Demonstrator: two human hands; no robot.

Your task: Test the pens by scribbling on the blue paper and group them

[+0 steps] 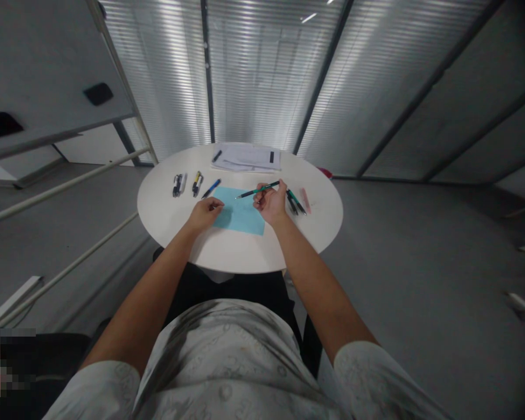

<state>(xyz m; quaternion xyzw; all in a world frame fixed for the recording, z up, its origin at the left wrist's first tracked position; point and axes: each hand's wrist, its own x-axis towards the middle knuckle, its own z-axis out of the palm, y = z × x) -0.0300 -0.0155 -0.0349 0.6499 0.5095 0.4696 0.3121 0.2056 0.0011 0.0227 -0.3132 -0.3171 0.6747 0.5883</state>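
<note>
A sheet of light blue paper [242, 219] lies on the white round table [240, 256] in front of me. My right hand [272, 204] is closed around a green and black pen [258, 190] and holds it above the paper's right part. The pen slants, its metal tip pointing left over the sheet. My left hand [205, 214] is at the paper's left edge with its fingers curled and the fingertips pressed together. Whether anything is between them I cannot make out. Just beyond that hand lies a blue pen [211, 188].
Dark and green pens [296, 201] and a pinkish strip [306, 200] lie right of my right hand. Several markers [179, 184] lie at the left, with yellow and black pens [197, 183] beside them. White papers [247, 158] are stacked at the far edge. A metal rail [70, 181] stands left.
</note>
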